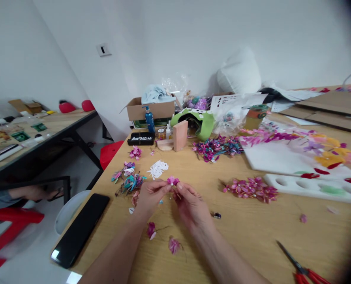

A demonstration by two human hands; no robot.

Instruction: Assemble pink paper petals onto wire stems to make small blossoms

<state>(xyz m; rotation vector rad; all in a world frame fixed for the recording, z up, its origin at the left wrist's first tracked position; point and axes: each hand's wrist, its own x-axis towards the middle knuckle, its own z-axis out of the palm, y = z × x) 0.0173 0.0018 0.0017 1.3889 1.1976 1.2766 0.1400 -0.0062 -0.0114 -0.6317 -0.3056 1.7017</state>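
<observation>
The left hand (150, 196) and right hand (194, 206) are pinching a small, ruffled, fabric-like magenta flower (173, 180) between nearly closed thumbs and forefingers above the tan wood-grain tabletop (240, 244); they are seemingly adjusting its petals; the next move is likely calling for light pressure.

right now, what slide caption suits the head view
Left hand and right hand hold a pink flower over a table, red-handled scissors at right.
</observation>
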